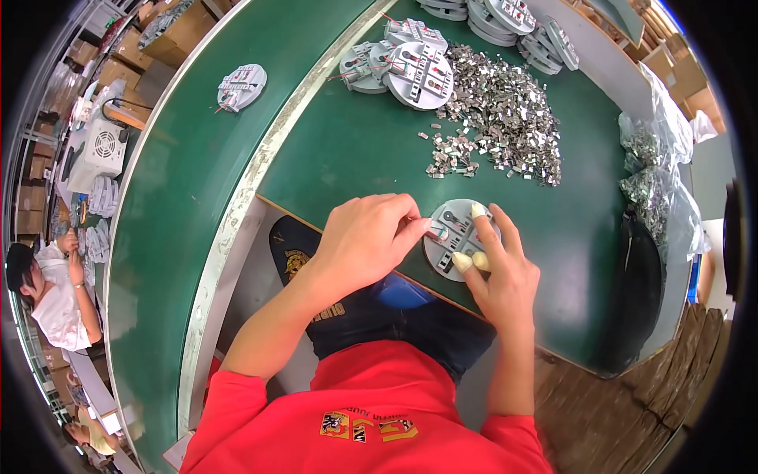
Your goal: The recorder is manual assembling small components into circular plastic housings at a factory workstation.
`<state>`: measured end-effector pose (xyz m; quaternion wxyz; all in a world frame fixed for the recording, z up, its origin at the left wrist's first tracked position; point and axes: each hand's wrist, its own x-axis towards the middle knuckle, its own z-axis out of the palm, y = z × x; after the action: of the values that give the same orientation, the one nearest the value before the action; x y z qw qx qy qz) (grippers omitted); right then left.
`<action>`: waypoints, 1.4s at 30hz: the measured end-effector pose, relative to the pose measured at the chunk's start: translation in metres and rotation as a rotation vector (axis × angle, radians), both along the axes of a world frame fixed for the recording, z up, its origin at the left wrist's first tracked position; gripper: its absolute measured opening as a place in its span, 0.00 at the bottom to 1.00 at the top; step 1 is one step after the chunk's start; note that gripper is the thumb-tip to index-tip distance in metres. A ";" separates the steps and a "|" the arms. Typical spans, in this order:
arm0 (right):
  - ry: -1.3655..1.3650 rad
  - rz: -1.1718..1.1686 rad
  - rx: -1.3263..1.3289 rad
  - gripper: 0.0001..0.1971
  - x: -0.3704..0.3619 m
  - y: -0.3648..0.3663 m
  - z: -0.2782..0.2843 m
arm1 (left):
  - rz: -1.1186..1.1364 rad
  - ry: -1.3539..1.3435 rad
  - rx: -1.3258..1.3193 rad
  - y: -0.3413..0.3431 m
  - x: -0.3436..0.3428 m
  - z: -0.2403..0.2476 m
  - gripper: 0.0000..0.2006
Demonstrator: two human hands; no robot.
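On the green bench in front of me lies a round grey plastic base with slots, dark metal parts and thin wires. At its left edge my left hand is closed, thumb and forefinger pinched on a thin wire of the base. My right hand grips the base from the right, thumb and fingers bent over its top. Pale yellow finger cots cover some of these fingertips. Whether a small part sits under them is hidden.
Beyond my hands lies a heap of small metal clips. More round bases are stacked at the back. Left runs a green conveyor behind a metal rail, carrying one base. Plastic bags hang right; a co-worker sits far left.
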<state>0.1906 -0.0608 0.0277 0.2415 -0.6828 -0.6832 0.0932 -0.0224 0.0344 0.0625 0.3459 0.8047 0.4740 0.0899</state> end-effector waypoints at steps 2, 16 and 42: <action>0.002 0.007 0.008 0.31 0.000 -0.001 -0.001 | 0.031 -0.062 0.032 0.000 0.005 0.000 0.13; -0.048 0.087 0.018 0.32 0.000 0.002 -0.003 | 0.096 -0.227 0.473 0.093 0.024 -0.046 0.09; 0.081 0.214 0.822 0.13 -0.029 0.055 0.029 | 0.098 -1.092 -0.894 0.017 0.000 -0.006 0.14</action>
<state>0.1620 -0.0061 0.0565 0.5092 -0.4505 -0.7206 -0.1357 -0.0222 0.0518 0.0568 0.8271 0.4031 0.2601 0.2929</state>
